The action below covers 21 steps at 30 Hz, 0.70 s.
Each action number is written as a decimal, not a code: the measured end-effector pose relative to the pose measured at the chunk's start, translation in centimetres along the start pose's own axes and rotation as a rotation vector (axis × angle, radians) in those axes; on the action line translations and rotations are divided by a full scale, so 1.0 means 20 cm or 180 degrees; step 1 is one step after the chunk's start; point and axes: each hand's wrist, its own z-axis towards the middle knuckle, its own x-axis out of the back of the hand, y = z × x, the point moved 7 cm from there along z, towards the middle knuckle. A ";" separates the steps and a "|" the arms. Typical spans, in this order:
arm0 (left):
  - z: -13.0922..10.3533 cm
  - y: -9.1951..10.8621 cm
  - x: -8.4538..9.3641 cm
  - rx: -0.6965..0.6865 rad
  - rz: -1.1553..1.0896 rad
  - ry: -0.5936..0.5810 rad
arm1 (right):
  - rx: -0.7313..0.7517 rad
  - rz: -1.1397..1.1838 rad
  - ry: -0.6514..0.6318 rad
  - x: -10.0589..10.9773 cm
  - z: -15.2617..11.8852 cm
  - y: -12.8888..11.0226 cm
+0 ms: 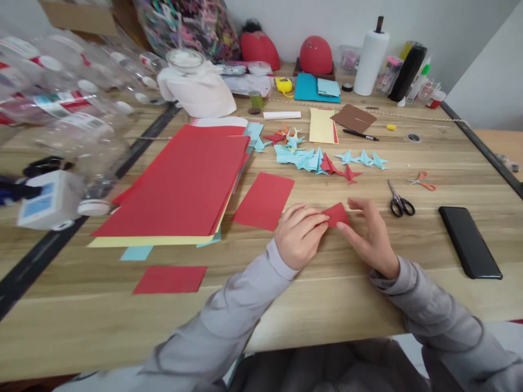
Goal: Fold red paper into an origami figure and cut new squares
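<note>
A small folded piece of red paper (336, 214) lies at the middle of the table, between my two hands. My left hand (301, 234) has its fingers together on the paper's left end, holding it against the tabletop. On the other side, my right hand (372, 237) is open, thumb and fingers apart around the paper's right end; the thumb tip is at its lower edge. Just left of my left hand is a flat red sheet (265, 200). Another small red piece (170, 280) lies nearer the front edge.
A stack of large red sheets (180, 185) covers the left middle. Behind my hands lie folded blue paper shapes (302, 158) and red ones (337, 169). Black scissors (401, 204), orange scissors (423, 181) and a phone (469, 242) are at right. Plastic bottles (81, 128) crowd the left.
</note>
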 end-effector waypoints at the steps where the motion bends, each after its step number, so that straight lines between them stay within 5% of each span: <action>1: 0.00 0.01 0.00 -0.0029 0.0004 -0.0014 | 0.0497 -0.0451 -0.0097 -0.01 -0.01 -0.06; 4: 0.01 0.03 0.00 -0.0091 -0.0028 -0.0093 | 0.1500 -0.1387 -0.0246 -0.06 -0.05 -0.15; 8: 0.03 0.06 -0.01 -0.0180 -0.0058 -0.0196 | 0.2045 -0.1789 -0.0265 -0.09 -0.08 -0.20; 15: 0.03 0.07 -0.02 -0.0425 0.0165 -0.0217 | 0.2307 -0.2089 -0.0345 -0.09 -0.09 -0.22; 21: 0.03 -0.02 0.00 -0.0333 0.0370 -0.0394 | 0.2068 -0.2112 -0.0129 -0.03 -0.06 -0.19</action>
